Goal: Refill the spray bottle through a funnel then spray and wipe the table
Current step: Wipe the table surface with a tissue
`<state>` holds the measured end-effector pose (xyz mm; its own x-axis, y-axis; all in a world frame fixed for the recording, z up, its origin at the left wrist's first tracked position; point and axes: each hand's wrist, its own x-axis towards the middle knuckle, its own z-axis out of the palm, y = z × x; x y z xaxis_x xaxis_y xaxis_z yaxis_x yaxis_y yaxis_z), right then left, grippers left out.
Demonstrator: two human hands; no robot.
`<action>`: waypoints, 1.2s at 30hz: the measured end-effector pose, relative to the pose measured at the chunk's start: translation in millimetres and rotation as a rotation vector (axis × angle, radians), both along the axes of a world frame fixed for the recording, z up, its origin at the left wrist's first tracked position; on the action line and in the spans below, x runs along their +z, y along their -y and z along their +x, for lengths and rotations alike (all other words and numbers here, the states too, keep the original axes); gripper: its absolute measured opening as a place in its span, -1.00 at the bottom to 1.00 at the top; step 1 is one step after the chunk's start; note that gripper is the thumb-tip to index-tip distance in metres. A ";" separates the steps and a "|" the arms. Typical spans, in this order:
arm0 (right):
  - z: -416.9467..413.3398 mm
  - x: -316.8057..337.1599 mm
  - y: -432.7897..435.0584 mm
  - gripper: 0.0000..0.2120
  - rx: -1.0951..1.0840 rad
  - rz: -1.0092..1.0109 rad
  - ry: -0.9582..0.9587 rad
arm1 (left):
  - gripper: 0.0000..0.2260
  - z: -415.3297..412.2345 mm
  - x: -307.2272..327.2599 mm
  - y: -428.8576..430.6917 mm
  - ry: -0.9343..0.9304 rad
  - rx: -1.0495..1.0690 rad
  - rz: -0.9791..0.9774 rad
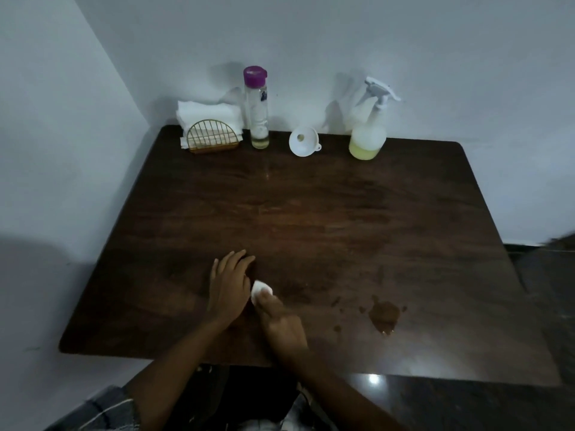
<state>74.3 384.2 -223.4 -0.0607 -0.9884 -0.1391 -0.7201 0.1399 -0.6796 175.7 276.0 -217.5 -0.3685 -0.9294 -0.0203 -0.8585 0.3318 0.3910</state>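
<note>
My right hand (281,323) holds a small wad of white tissue (260,289) against the dark wooden table (342,219) near its front edge. Just left of it, my left hand (228,286) lies flat on the wood with its fingers straight. A wet patch with small drops (384,315) sits to the right of my hands. At the back stand the white spray bottle (368,132) with yellowish liquid in its bottom, a white funnel (303,141) lying on its side, and a clear bottle with a purple cap (257,110).
A gold wire holder with white napkins (211,132) stands at the back left corner. Pale walls close off the table's back and left sides. Dark floor lies to the right and in front.
</note>
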 end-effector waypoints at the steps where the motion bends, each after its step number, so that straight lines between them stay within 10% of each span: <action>1: -7.0 0.7 -3.9 -0.54 0.027 0.017 0.068 | -0.60 -2.2 0.9 0.6 0.000 0.001 0.000; 9: -158.1 20.0 -16.7 -0.63 -0.479 0.052 -0.117 | -0.61 -27.0 0.2 -12.4 0.033 -0.082 0.025; 16: -113.5 10.5 -31.1 -0.37 -0.424 0.029 -0.290 | -0.62 -45.6 2.3 -25.6 0.020 -0.157 0.026; 18: -85.0 15.1 -38.2 -0.58 -0.337 0.040 -0.321 | -0.61 -52.2 3.6 -26.2 0.011 -0.177 0.016; 27: -164.2 33.1 -44.3 -0.86 -0.950 0.044 0.234 | -0.62 -82.5 10.4 -29.8 -0.030 -0.243 0.003; 36: -170.2 9.0 -49.0 -0.86 -0.794 0.007 -0.168 | -0.63 -89.7 7.1 -38.2 -0.058 -0.263 0.016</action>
